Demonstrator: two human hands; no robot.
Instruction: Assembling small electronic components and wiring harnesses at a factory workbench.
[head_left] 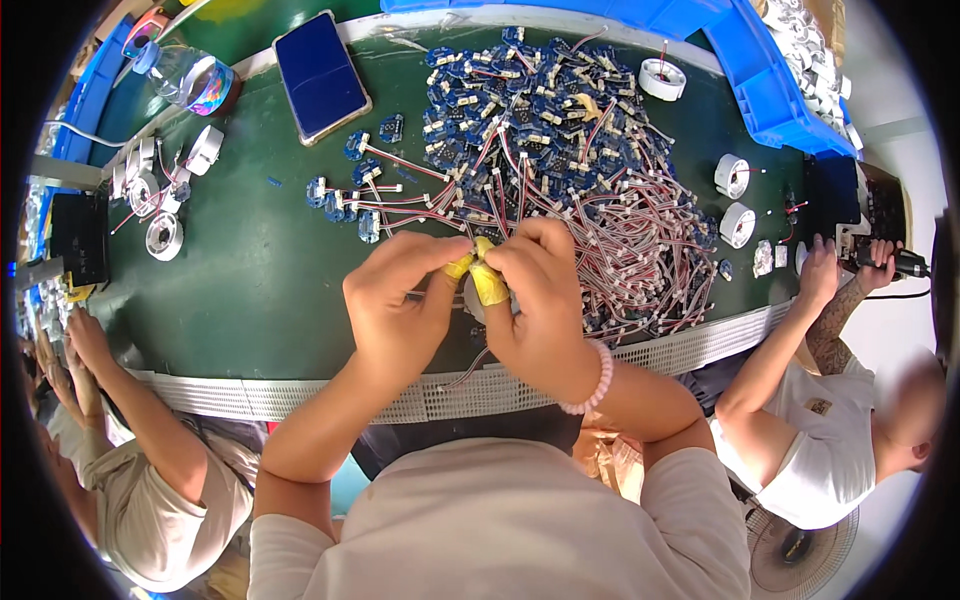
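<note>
My left hand (405,300) and my right hand (540,310) meet fingertip to fingertip over the near side of the green table (250,310). Both are closed in a pinch, with yellow wrapping (490,284) on thumb and fingers. What they pinch is small and mostly covered by the fingers. A pale round piece (474,300) shows just below the fingertips; I cannot tell whether it is held. Right behind my hands spreads a large heap of small blue circuit boards (470,130) with white connectors and red, white and dark wire leads (630,240).
A dark blue tablet-like device (318,75) and a plastic bottle (190,78) lie at the far left. White ring-shaped housings (164,237) sit left, others (738,225) right. Blue bins (780,90) border the back. Co-workers' arms (775,350) reach in from both sides. White perforated edging (470,398) runs along the front.
</note>
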